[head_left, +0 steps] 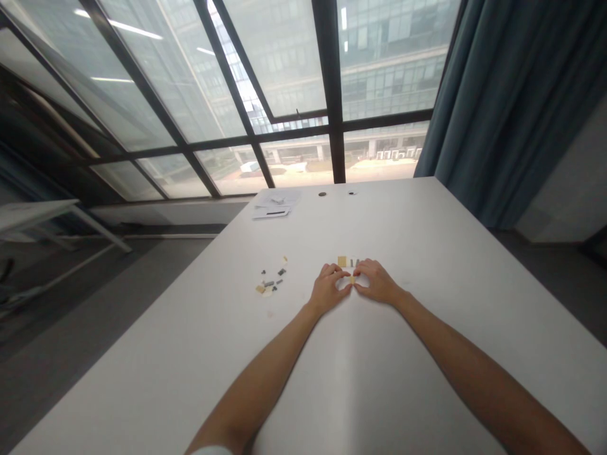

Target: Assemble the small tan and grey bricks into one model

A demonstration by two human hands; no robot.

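This is probably an office or meeting room. Beyond the wide white table [450, 253] a dark-framed window wall [284, 82] faces glass-fronted blocks. A blue-grey curtain [512, 95] hangs right of the table, and papers [275, 205] lie at its far edge.

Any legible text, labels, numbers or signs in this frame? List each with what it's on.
No text can be read anywhere in the frame.
Paper sheets at the far edge of the table: a dark printed mark, too small and blurred to read.
Tan piece pinched between left hand and right hand: no markings can be made out.
Loose small pieces: too small to tell.
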